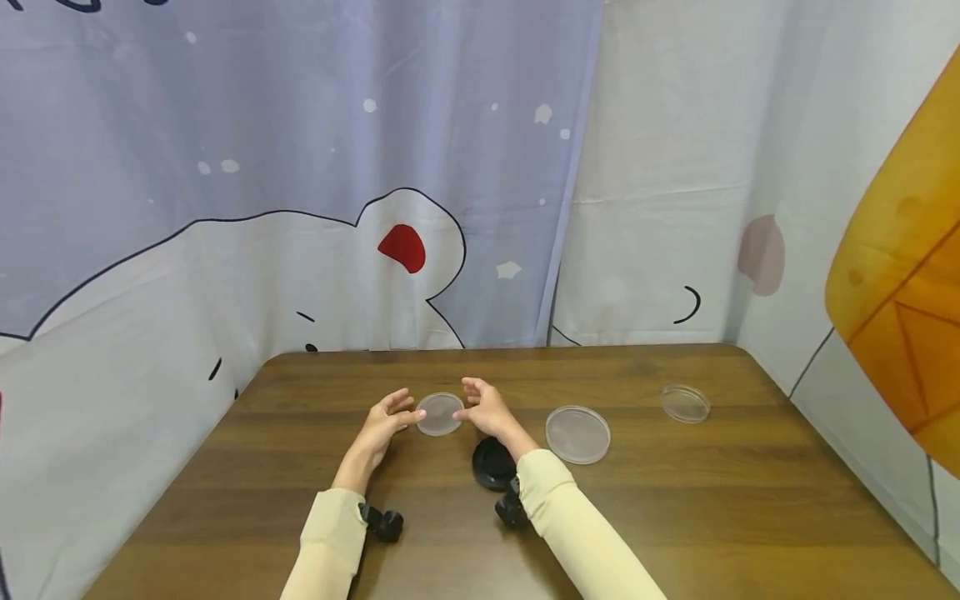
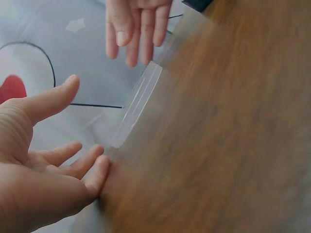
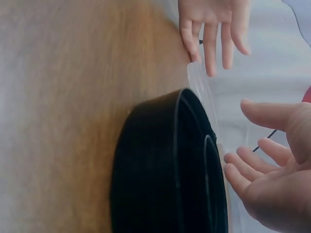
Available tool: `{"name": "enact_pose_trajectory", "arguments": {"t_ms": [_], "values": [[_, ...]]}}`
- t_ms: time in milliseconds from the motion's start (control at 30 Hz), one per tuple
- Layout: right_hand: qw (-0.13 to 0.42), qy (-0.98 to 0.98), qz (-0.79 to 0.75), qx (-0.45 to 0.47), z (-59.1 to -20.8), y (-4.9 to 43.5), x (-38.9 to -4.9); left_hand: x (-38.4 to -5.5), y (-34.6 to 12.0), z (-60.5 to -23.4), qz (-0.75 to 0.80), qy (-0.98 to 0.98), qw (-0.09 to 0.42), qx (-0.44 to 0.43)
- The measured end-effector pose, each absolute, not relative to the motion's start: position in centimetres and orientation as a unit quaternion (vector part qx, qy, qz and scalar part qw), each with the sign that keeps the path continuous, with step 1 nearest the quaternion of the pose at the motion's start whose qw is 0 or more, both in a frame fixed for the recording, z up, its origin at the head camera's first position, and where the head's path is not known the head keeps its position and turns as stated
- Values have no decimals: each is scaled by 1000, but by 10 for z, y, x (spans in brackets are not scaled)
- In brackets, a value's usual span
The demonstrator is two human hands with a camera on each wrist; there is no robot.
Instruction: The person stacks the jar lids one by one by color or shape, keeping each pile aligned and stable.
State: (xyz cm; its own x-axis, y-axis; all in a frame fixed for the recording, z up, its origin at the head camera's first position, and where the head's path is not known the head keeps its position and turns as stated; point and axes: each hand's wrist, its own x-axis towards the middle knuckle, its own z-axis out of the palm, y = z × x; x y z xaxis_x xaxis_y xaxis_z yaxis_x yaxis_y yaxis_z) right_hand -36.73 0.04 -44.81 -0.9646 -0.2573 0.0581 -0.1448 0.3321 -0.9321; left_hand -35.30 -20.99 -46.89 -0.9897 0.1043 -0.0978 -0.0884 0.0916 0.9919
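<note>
A clear round lidded dish, like a petri dish (image 1: 440, 414), lies flat on the table between the two hands. On its left is my left hand (image 1: 381, 427), thumb and fingers spread apart, with nothing held. Its fingertips come close to the rim in the left wrist view; whether they touch I cannot tell. My right hand (image 1: 487, 410) is on the other side, palm turned inward and fingers loosely extended, also holding nothing. Below the right wrist sits a black round shallow container (image 3: 146, 165), its inner ring visible in the right wrist view and partly covered by the arm in the head view.
A larger clear round dish (image 1: 577, 435) lies right of the right wrist. Farther right, near the table's back corner, is another clear dish (image 1: 685, 403). Printed curtains (image 1: 480, 167) hang behind the wooden table (image 1: 675, 517).
</note>
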Motion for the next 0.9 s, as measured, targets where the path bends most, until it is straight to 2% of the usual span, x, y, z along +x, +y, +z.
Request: {"name": "enact_pose_trajectory", "arguments": {"t_ms": [133,400,733,900], "values": [[64,833,-534,-129,-450,1,-373,-352,-213,-476,679,729,86,13],[141,846,-494,-143,-446,3,-377,-350,-209,-480,648,758,76,32],[151,833,-513,-143,-458,6,-376,-351,-198,-488,647,762,18,19],[129,845,-498,-144,-459,3,-378,-353,-197,-490,642,767,1,24]]}}
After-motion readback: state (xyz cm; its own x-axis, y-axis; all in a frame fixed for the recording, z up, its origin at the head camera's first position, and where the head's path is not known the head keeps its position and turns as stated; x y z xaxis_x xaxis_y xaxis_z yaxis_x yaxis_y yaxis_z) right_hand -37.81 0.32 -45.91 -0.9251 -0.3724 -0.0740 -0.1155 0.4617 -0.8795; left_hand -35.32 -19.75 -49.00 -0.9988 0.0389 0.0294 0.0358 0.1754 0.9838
